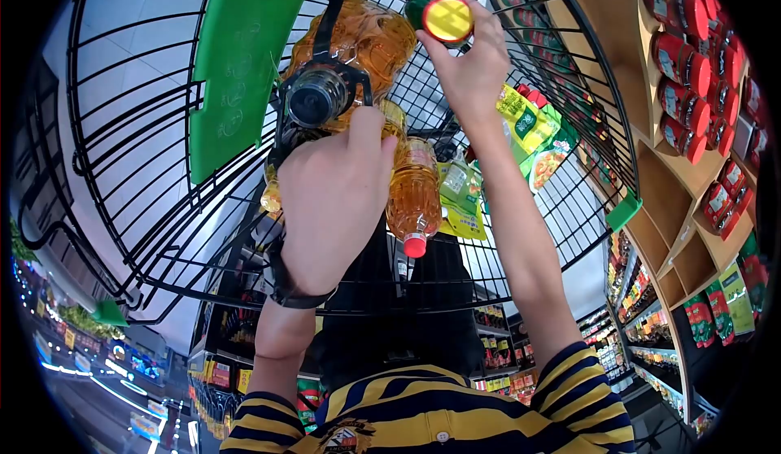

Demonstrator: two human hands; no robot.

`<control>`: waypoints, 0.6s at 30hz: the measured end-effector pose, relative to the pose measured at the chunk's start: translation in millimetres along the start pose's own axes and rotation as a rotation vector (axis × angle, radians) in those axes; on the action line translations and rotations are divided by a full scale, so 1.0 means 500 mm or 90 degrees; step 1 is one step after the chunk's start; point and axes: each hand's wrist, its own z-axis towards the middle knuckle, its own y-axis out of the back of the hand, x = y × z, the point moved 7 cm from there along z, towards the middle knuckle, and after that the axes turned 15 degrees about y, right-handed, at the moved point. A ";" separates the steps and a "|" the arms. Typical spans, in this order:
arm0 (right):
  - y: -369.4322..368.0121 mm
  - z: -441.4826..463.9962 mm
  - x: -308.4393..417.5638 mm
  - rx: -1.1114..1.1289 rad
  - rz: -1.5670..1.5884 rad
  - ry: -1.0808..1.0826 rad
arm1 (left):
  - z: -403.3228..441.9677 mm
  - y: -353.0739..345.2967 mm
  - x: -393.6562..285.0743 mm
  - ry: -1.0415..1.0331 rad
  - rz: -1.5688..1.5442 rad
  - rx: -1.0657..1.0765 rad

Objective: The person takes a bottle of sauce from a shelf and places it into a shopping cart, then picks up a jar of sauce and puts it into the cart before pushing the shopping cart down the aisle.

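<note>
A shopping cart (561,279) holds the goods around my hands. My right hand (480,67) grips a jar (447,19) with a yellow, red-rimmed lid and a dark green side, near the cart's far wall. Large bottles of golden cooking oil (358,39), joined by a black carrying handle, lie at the left. Over them, my left hand (338,194), with a dark wristband, is curled at the handle; most of its fingers are hidden. Just right of it is a smaller amber bottle (415,198) with a red cap. Green and yellow packets (464,194) lie under my right forearm.
Wooden shelving (651,185) with red-lidded jars (683,59) stands close along the cart's right side. A green panel (236,80) is fixed to the cart's left part. More packets (533,133) rest in the cart at the right. Stocked store shelves show behind my body.
</note>
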 end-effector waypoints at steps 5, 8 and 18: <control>0.014 -0.035 0.031 -0.002 -0.002 -0.014 | -0.002 -0.042 0.000 -0.051 0.015 -0.016; 0.041 -0.071 0.038 0.016 -0.023 -0.043 | -0.002 -0.050 0.001 -0.033 0.055 -0.031; 0.391 -0.250 0.091 0.105 -0.014 -0.149 | -0.156 -0.017 -0.071 -0.054 0.126 -0.025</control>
